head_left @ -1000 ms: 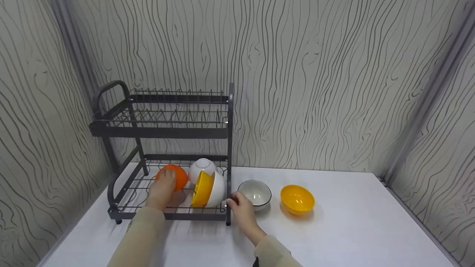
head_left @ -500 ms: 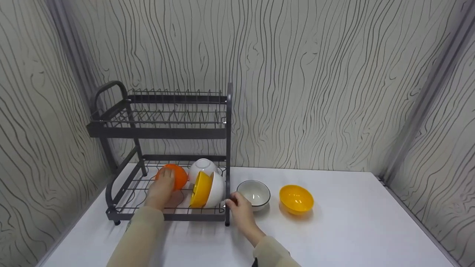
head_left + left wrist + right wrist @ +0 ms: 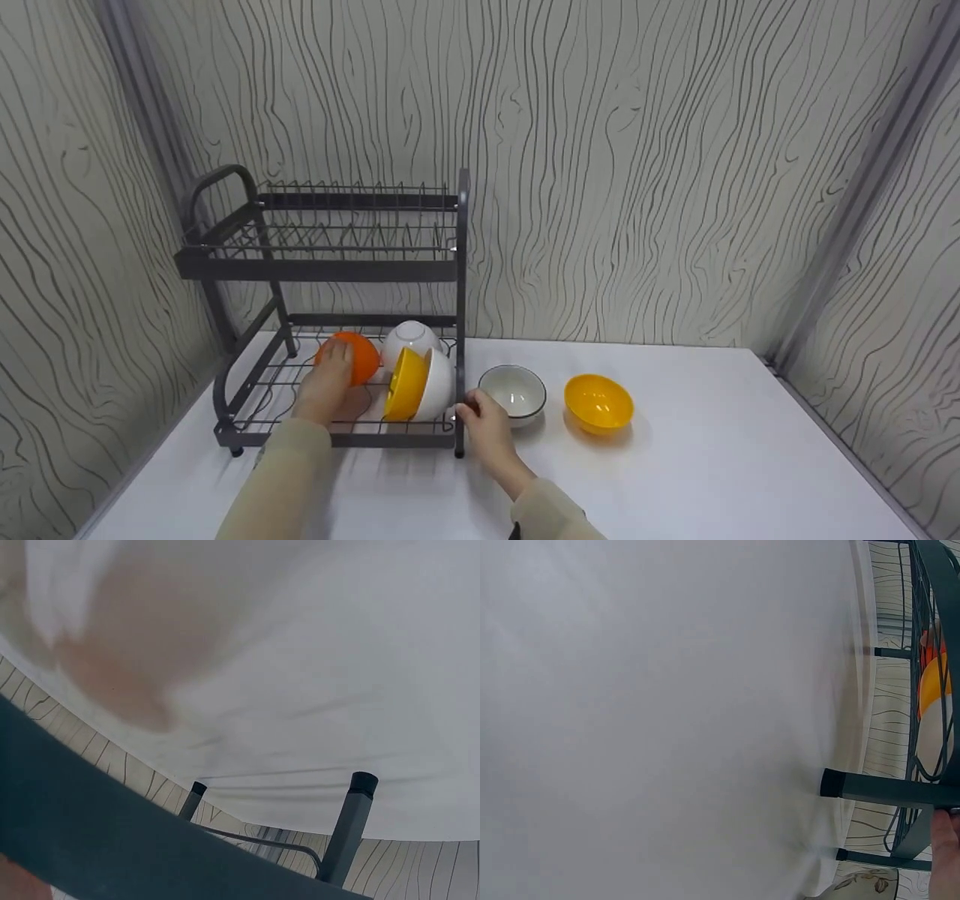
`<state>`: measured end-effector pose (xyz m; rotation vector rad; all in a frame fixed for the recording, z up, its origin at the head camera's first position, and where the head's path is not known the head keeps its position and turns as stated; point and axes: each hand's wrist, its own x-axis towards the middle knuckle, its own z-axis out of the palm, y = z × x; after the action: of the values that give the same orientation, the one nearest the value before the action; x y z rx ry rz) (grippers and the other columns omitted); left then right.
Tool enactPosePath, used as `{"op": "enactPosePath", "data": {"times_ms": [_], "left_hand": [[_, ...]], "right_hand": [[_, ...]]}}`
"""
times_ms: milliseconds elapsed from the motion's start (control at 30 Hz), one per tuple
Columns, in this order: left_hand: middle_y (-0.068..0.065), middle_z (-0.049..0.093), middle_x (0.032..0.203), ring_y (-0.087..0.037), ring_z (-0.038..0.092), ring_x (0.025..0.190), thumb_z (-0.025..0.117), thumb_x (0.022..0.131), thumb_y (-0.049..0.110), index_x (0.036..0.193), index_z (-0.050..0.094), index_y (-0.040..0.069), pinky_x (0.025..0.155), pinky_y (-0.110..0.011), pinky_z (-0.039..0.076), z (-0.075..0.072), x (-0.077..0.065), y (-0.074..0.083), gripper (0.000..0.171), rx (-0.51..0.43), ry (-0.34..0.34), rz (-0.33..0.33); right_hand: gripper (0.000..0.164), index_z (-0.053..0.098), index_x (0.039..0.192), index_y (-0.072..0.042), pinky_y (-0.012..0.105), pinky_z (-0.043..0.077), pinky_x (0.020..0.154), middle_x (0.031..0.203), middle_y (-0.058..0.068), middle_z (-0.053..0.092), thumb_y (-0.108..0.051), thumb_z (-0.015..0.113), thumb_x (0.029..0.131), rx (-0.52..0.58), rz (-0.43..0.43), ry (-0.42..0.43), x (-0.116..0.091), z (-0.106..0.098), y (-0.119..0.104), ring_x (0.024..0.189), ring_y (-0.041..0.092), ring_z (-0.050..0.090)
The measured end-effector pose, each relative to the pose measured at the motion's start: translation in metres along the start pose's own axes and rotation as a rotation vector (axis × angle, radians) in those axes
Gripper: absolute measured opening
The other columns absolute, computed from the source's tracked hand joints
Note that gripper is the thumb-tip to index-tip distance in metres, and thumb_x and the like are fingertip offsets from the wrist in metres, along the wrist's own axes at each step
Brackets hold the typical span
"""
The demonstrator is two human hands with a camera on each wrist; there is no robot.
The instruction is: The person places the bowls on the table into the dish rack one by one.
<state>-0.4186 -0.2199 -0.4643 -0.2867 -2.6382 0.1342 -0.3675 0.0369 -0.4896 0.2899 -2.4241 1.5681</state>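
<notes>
The left grip [image 3: 325,382], half closed over the orange bowl [image 3: 365,361] beneath it, seems to be settling it while the right grip [image 3: 487,427] pinches the rack [image 3: 319,271]; the next move calls for steady support.

Long, pale beige sleeves cover both arms to the wrist. The left sleeve [image 3: 281,480] has a small dark mark [image 3: 260,456] on its outer edge; a small black piece [image 3: 515,532], too cropped to identify, shows beside the right sleeve [image 3: 553,511]. Bare hands [image 3: 489,429].

Left grip [image 3: 327,381] farther forward, right grip [image 3: 487,425] curled
</notes>
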Motion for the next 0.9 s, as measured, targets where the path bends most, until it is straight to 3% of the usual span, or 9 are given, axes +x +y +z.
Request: {"op": "enactPosePath", "data": {"times_ms": [133, 267, 533, 767, 900], "left_hand": [[-0.025, 0.042, 0.133, -0.036, 0.04, 0.129, 0.067, 0.075, -0.008, 0.13, 0.04, -0.005, 0.068, -0.036, 0.059, -0.001, 0.001, -0.001, 0.061, -0.058, -0.073, -0.024], [-0.024, 0.04, 0.135, -0.036, 0.038, 0.13, 0.07, 0.073, -0.004, 0.133, 0.038, -0.005, 0.069, -0.036, 0.058, -0.001, 0.0, -0.003, 0.067, -0.085, -0.09, -0.025], [-0.02, 0.035, 0.144, -0.033, 0.033, 0.135, 0.068, 0.075, -0.001, 0.136, 0.038, 0.0, 0.087, -0.04, 0.054, -0.004, -0.012, -0.01, 0.068, -0.056, -0.04, -0.035], [-0.02, 0.032, 0.145, -0.036, 0.032, 0.134, 0.07, 0.077, 0.005, 0.137, 0.037, 0.001, 0.091, -0.046, 0.051, -0.009, -0.023, -0.002, 0.068, -0.201, 0.023, -0.1], [-0.019, 0.031, 0.146, -0.035, 0.031, 0.135, 0.063, 0.087, 0.018, 0.138, 0.035, 0.001, 0.097, -0.049, 0.046, -0.014, -0.033, 0.004, 0.061, -0.247, 0.0, -0.154]], "right_hand": [[0.008, 0.059, 0.094, -0.005, 0.02, 0.053, 0.072, 0.09, 0.005, 0.062, -0.011, 0.057, 0.09, 0.015, 0.003, -0.007, 0.0, -0.001, -0.001, 0.083, 0.012, 0.056], [0.008, 0.059, 0.095, -0.005, 0.021, 0.053, 0.072, 0.09, 0.005, 0.062, -0.011, 0.057, 0.09, 0.028, 0.007, -0.012, 0.0, -0.001, -0.001, 0.083, 0.012, 0.056], [0.01, 0.058, 0.096, -0.004, 0.021, 0.053, 0.073, 0.092, 0.006, 0.062, -0.012, 0.056, 0.09, 0.051, 0.012, -0.032, -0.002, 0.0, -0.002, 0.085, 0.012, 0.057], [0.012, 0.058, 0.099, -0.002, 0.023, 0.054, 0.076, 0.094, 0.008, 0.062, -0.011, 0.056, 0.091, 0.06, 0.019, -0.039, -0.003, -0.005, -0.004, 0.086, 0.014, 0.056], [0.015, 0.058, 0.101, 0.0, 0.026, 0.053, 0.079, 0.097, 0.011, 0.062, -0.009, 0.056, 0.09, 0.067, 0.015, -0.059, -0.007, -0.008, -0.006, 0.09, 0.017, 0.057]]}}
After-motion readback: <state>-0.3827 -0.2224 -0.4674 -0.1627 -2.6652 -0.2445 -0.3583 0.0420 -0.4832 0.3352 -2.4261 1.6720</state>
